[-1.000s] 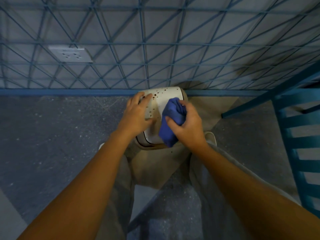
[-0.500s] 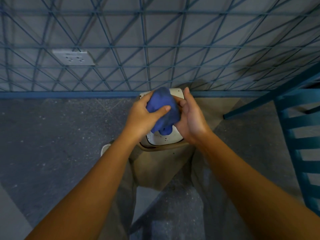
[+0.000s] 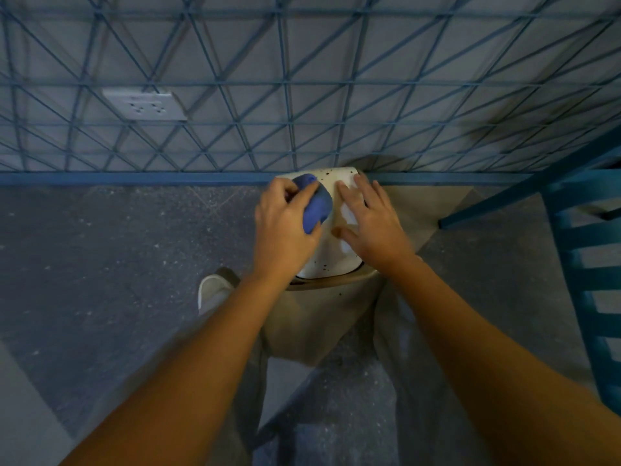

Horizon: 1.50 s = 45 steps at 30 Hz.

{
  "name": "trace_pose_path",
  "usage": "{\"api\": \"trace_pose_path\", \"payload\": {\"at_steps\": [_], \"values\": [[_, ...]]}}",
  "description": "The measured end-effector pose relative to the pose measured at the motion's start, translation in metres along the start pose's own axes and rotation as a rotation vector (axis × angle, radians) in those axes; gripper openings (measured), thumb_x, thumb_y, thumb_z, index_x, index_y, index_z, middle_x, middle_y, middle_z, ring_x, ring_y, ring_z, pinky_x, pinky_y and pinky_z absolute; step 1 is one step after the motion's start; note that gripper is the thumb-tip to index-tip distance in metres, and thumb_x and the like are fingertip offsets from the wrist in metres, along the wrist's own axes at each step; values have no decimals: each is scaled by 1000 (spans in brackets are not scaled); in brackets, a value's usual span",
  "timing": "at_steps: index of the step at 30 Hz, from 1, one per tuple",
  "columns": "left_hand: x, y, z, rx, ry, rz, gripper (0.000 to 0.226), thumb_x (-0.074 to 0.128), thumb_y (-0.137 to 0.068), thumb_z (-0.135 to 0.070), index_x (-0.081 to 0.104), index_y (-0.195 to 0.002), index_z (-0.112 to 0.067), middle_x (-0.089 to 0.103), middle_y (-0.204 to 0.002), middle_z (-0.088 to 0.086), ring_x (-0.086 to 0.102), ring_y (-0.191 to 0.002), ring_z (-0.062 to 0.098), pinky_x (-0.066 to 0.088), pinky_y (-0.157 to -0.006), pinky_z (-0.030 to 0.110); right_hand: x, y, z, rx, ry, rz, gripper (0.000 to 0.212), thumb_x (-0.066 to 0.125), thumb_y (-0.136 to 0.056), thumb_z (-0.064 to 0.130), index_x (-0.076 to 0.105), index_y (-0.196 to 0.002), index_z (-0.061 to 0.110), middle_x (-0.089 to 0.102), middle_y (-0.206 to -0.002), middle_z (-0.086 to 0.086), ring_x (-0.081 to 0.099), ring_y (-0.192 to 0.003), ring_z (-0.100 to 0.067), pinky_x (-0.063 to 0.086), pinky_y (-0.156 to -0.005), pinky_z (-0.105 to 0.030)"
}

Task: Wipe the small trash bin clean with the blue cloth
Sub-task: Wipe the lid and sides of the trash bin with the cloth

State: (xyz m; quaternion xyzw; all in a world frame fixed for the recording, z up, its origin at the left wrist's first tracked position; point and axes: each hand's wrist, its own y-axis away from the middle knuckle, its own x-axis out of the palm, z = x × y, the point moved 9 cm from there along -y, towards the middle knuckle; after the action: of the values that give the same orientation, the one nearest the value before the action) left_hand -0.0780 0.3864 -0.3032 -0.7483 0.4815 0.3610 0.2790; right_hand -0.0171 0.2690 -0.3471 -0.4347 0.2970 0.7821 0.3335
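Note:
The small white trash bin (image 3: 331, 260) lies tilted on my lap against the wall, with dark brown specks on its side. My left hand (image 3: 282, 230) is closed around the bunched blue cloth (image 3: 316, 205) and presses it on the bin's left side. My right hand (image 3: 373, 223) lies flat on the bin's right side, fingers spread, holding nothing. Both hands hide most of the bin's surface.
A grey wall with a blue line grid and a white socket plate (image 3: 144, 104) stands just behind the bin. A blue wooden chair (image 3: 584, 250) is at the right. My legs in beige trousers (image 3: 312, 324) and a white shoe (image 3: 211, 292) rest on the grey speckled floor.
The blue cloth passed from my right hand to my left hand. My right hand let go and now lies flat on the bin's right side.

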Motion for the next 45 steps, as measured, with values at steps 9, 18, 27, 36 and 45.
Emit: {"api": "trace_pose_path", "payload": {"at_steps": [9, 18, 27, 36, 45], "values": [[34, 23, -20, 157, -68, 175, 54, 66, -73, 0, 54, -125, -1, 50, -131, 25, 48, -122, 41, 35, -104, 47, 1, -1, 2, -6, -38, -26, 65, 59, -88, 20, 28, -145, 11, 18, -155, -18, 14, -144, -35, 12, -118, -37], [16, 4, 6, 77, -66, 8, 48, 63, -73, -2, 57, -121, -2, 56, -124, 21, 55, -112, 40, 44, -98, 46, 0, 1, 3, 25, -25, 19, 73, 60, -87, 26, 20, -147, 17, 11, -157, -11, 7, -146, -29, 8, -119, -35], [17, 2, 6, 69, -75, 21, 53, 64, -72, -1, 54, -124, -2, 52, -128, 22, 50, -117, 41, 43, -99, 50, 1, 0, 4, 35, -27, 40, 74, 60, -87, 26, 19, -147, 18, 11, -157, -10, 7, -146, -29, 10, -120, -41], [15, 5, 8, 45, -19, 15, 50, 62, -75, 2, 53, -124, 0, 51, -128, 24, 48, -118, 42, 37, -103, 47, 0, 2, 4, 58, -38, 52, 74, 60, -88, 27, 17, -148, 19, 9, -158, -8, 5, -146, -28, 9, -120, -41], [3, 9, 30, -132, 33, -55, 54, 58, -81, -1, 43, -133, -2, 43, -134, 23, 43, -123, 38, 36, -107, 45, -1, 2, 5, 44, -25, 55, 74, 59, -88, 27, 16, -148, 18, 9, -158, -9, 5, -146, -28, 6, -121, -40]]}}
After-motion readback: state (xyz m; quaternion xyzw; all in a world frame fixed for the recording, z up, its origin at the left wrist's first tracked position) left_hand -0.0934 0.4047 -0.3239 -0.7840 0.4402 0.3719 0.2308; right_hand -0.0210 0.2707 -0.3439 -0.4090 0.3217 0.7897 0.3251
